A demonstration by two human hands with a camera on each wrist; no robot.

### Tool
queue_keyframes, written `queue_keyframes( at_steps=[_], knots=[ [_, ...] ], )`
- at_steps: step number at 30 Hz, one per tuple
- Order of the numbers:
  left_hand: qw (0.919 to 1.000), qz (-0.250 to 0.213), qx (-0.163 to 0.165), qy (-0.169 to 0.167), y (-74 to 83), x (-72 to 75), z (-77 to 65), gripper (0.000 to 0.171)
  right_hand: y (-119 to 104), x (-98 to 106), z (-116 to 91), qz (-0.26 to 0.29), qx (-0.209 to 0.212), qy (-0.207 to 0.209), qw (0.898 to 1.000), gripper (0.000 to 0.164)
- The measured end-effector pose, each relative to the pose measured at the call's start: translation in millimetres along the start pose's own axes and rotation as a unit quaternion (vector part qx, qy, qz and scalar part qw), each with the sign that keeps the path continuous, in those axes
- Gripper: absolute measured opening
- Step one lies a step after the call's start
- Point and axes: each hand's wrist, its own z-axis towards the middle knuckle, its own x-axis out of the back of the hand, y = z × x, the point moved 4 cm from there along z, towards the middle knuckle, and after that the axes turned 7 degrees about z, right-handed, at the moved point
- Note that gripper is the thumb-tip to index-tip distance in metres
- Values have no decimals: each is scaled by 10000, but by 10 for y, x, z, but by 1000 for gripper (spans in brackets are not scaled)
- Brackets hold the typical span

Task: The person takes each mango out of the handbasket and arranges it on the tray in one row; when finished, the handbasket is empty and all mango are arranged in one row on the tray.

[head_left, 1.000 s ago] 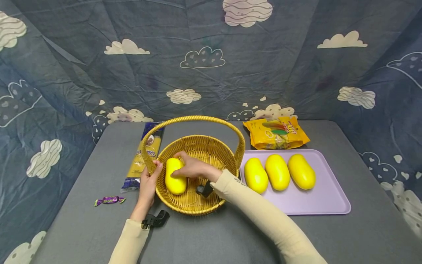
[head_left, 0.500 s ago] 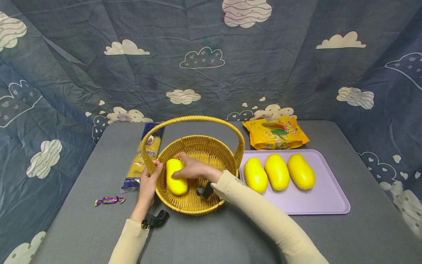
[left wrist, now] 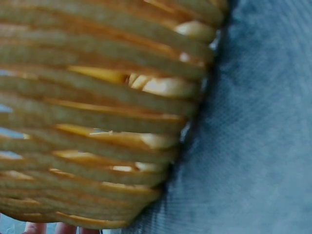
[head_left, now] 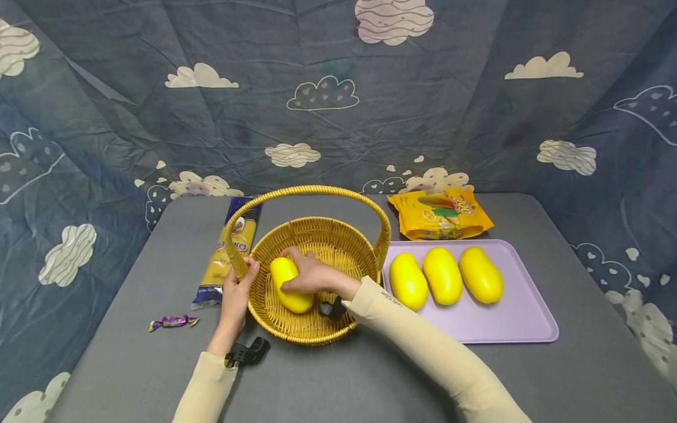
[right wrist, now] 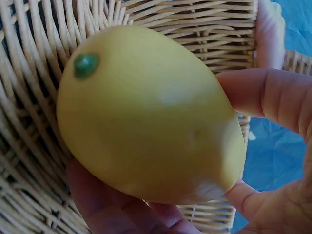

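A yellow mango (head_left: pixel 282 271) is inside the golden wicker basket (head_left: pixel 338 228), gripped by my right hand (head_left: pixel 316 275) between thumb and fingers. The right wrist view shows this mango (right wrist: pixel 151 117) close up, with a green stem end and fingers on both sides. My left hand (head_left: pixel 234 298) holds the basket's left rim at the foot of its arched handle, thumb on top. In the left wrist view the woven wall (left wrist: pixel 97 117) fills much of the picture; a few fingertips (left wrist: pixel 63 228) show at the bottom edge.
On the right lies a lilac tray (head_left: pixel 520 314) bearing three mangoes (head_left: pixel 442 276). Behind it sits an orange snack bag (head_left: pixel 441 214). A pasta packet (head_left: pixel 219 273) lies left of the basket, with a purple wrapped candy (head_left: pixel 173 322) nearer the front.
Inside the basket, the mango has shifted slightly right and turned to a more slanted angle, with my right hand still around it. My left hand keeps its hold on the basket.
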Motion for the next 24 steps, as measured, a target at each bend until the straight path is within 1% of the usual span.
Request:
queue_keyframes(
  at_steps=[6, 12, 14, 18, 24],
  knots=[
    [10000, -21, -4, -43, 9, 7, -8, 22, 12, 107, -72, -96, 73, 96, 9999, 69],
    [10000, -46, -7, -18, 9, 7, -14, 21, -20, 228, -192, -22, 348, 187, 9992, 70],
    [10000, -22, -22, 10, 12, 8, -14, 20, -37, 268, -243, -99, 455, 242, 9986, 70],
    [10000, 24, -68, 53, 19, 10, -12, 19, -84, 335, -348, -131, 814, 310, 9961, 69],
    [9999, 56, -122, 42, 24, 5, -14, 19, -141, 411, -526, 115, 1530, 275, 9878, 68]
  ],
)
